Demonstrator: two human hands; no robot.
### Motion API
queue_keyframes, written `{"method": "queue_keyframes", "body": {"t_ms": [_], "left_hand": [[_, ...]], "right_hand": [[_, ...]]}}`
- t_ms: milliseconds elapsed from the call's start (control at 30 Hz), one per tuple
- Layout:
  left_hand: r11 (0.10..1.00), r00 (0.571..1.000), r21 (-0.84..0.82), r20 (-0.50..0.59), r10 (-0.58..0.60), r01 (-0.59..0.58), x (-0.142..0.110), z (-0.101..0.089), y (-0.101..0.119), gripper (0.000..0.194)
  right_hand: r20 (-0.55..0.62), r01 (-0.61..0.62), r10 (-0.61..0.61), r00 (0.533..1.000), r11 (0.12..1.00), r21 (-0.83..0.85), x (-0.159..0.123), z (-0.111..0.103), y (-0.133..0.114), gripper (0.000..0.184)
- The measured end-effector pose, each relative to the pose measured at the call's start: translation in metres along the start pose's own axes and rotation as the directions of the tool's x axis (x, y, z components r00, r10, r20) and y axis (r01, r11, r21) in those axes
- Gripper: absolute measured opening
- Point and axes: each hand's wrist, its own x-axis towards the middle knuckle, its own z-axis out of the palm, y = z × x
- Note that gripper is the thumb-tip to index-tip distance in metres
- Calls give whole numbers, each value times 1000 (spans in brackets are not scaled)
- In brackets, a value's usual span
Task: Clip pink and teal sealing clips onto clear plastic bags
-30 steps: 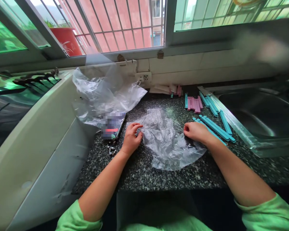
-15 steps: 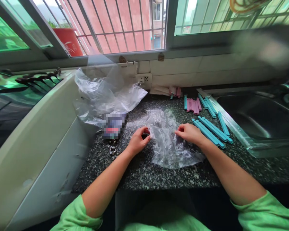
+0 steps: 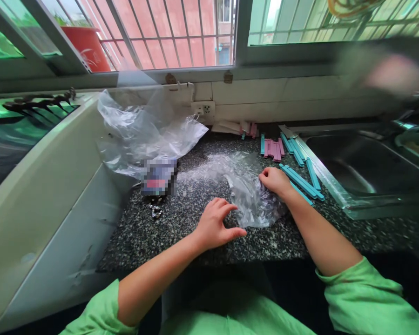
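A crumpled clear plastic bag (image 3: pixel 249 200) lies on the speckled dark countertop (image 3: pixel 185 209). My right hand (image 3: pixel 275 180) pinches its right side, thumb and fingertips pressed together. To the left of the bag is my left hand (image 3: pixel 218 222), thumb and fingers spread apart with nothing between them. Close by my right hand lie long blue sealing clips (image 3: pixel 302 180). Behind them is a group of pink clips (image 3: pixel 273 150), and more blue clips (image 3: pixel 293 150) rest along the sink edge.
A larger clear plastic bag (image 3: pixel 143 135) spreads over the back left, beside a pixelated phone-like object (image 3: pixel 158 177) with a beaded strap (image 3: pixel 156 210). At right is a metal sink (image 3: pixel 370 163). A wall socket (image 3: pixel 203 109) sits behind; a white raised ledge (image 3: pixel 52 186) borders the left.
My left hand has let go of the small bag, moved nearer and opened. The bag is more bunched toward my right hand, which keeps its pinch. The whole view has shifted slightly.
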Motion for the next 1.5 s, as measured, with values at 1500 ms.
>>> {"method": "queue_keyframes", "body": {"t_ms": [1500], "left_hand": [[953, 927, 160, -238, 290, -257, -106, -9, 9, 12]], "right_hand": [[-407, 809, -806, 430, 544, -224, -173, 22, 62, 22]]}}
